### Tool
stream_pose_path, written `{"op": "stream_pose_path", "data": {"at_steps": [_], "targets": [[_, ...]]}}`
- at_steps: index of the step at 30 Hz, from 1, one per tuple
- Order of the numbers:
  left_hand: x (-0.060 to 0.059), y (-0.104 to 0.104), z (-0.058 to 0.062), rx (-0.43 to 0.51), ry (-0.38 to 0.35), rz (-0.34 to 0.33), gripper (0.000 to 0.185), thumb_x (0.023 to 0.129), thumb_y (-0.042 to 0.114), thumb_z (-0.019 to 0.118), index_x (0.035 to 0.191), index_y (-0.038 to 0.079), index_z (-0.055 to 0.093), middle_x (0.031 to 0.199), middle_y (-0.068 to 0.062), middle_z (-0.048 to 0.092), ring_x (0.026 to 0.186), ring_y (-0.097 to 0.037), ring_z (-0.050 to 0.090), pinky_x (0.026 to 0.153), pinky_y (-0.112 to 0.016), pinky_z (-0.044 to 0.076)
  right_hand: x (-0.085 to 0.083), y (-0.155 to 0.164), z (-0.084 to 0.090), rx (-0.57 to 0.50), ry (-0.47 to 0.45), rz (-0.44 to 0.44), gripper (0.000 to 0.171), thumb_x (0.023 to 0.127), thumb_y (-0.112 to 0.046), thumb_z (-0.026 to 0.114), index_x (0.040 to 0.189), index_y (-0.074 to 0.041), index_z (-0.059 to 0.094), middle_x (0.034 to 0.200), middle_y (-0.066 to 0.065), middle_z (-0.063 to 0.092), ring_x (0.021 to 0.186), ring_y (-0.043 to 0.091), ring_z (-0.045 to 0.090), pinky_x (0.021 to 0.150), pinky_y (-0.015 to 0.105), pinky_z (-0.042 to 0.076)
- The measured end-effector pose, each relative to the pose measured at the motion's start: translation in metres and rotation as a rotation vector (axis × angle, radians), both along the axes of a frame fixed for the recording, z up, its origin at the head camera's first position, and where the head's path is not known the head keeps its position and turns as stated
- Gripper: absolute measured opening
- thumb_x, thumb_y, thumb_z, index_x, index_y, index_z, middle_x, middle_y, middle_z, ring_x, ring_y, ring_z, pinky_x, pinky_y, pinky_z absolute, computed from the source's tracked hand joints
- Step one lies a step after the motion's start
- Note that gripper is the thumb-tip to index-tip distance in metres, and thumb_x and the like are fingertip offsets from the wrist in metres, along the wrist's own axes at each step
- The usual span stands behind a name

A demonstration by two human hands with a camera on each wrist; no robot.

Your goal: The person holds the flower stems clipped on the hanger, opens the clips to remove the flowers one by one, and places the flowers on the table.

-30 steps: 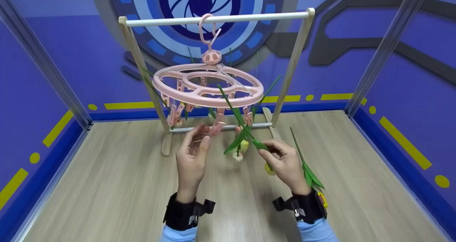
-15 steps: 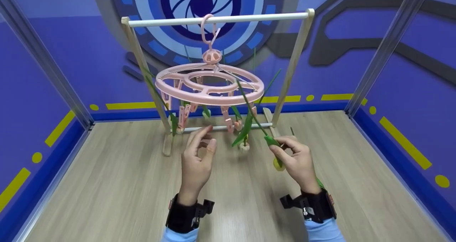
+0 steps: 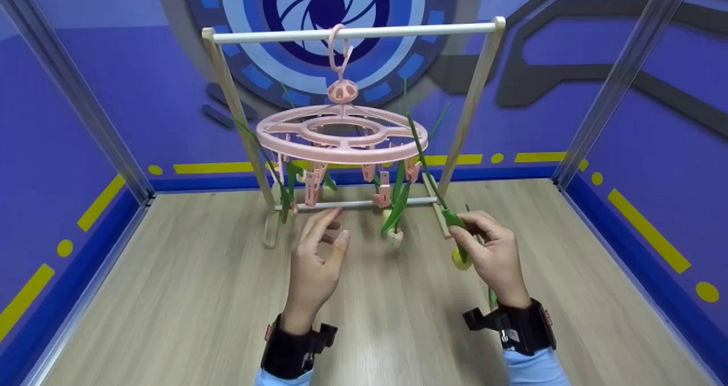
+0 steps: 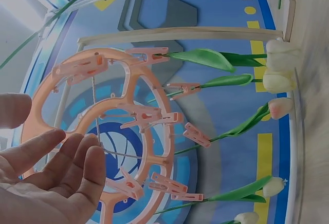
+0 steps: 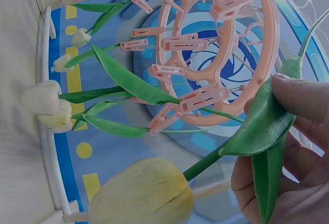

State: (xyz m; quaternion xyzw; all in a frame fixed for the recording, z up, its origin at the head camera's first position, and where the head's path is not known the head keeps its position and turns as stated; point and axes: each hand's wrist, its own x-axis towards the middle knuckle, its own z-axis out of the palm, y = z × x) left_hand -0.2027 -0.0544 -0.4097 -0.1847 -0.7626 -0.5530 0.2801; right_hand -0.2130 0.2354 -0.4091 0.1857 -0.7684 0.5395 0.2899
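Note:
A pink round clip hanger (image 3: 341, 137) hangs by its hook from the white bar of a wooden rack (image 3: 352, 32). Several artificial tulips hang head-down from its clips (image 3: 394, 235). My right hand (image 3: 489, 249) pinches the green stem of a yellow tulip (image 3: 460, 258), whose stem slants up past the hanger's right rim; the bloom shows close in the right wrist view (image 5: 141, 198). My left hand (image 3: 318, 249) is held up below the hanger's front with loosely spread fingers and holds nothing. The left wrist view shows the hanger's (image 4: 128, 126) underside above those fingers (image 4: 61, 167).
The rack stands on a pale wooden floor (image 3: 170, 306) enclosed by blue walls with yellow markings. Metal posts (image 3: 620, 73) rise at the back corners. A low crossbar (image 3: 358, 204) joins the rack's legs behind my hands.
My right hand has carried the yellow tulip rightward, its stem now standing steeper beside the hanger's right rim. The hanger has turned and swung slightly. My left hand stays below it, fingers loosening.

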Motion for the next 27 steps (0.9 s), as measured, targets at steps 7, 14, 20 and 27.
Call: {"op": "stream_pose_path", "data": {"at_steps": [7,14,20,27], "targets": [[0.002,-0.004,-0.004,-0.051,-0.012,0.015,0.038,0.101,0.009,0.066,0.138,0.000,0.063,0.130,-0.011,0.064,0.107,-0.023,0.064,0.087,-0.037,0.054,0.011,0.011,-0.001,-0.022,0.029,-0.072,0.020,0.092,0.008,0.072,0.110,0.001,0.076,0.097,0.014,0.069,0.082,0.010,0.063,0.072,0.016,0.050],[0.001,-0.006,-0.010,-0.140,0.029,0.076,0.040,0.100,0.012,0.068,0.137,-0.002,0.062,0.133,-0.014,0.063,0.117,-0.026,0.063,0.090,-0.042,0.055,0.020,0.022,-0.007,-0.041,0.038,-0.148,0.021,0.094,0.007,0.070,0.113,0.001,0.075,0.095,0.017,0.066,0.079,0.011,0.064,0.070,0.015,0.051],[0.000,-0.007,-0.016,-0.231,0.070,0.125,0.043,0.099,0.011,0.070,0.138,-0.005,0.061,0.137,-0.018,0.060,0.128,-0.033,0.058,0.104,-0.051,0.048,0.021,0.031,-0.016,-0.052,-0.014,-0.220,0.019,0.092,0.006,0.073,0.110,0.002,0.076,0.093,0.013,0.069,0.076,0.006,0.065,0.067,0.012,0.052],[-0.001,-0.005,-0.021,-0.290,0.060,0.132,0.043,0.099,0.009,0.070,0.137,-0.006,0.061,0.135,-0.019,0.060,0.126,-0.034,0.058,0.101,-0.051,0.050,0.020,0.039,-0.027,0.078,0.005,-0.328,0.015,0.090,0.001,0.078,0.104,0.003,0.076,0.084,0.010,0.070,0.069,0.001,0.062,0.063,0.008,0.047]]}}
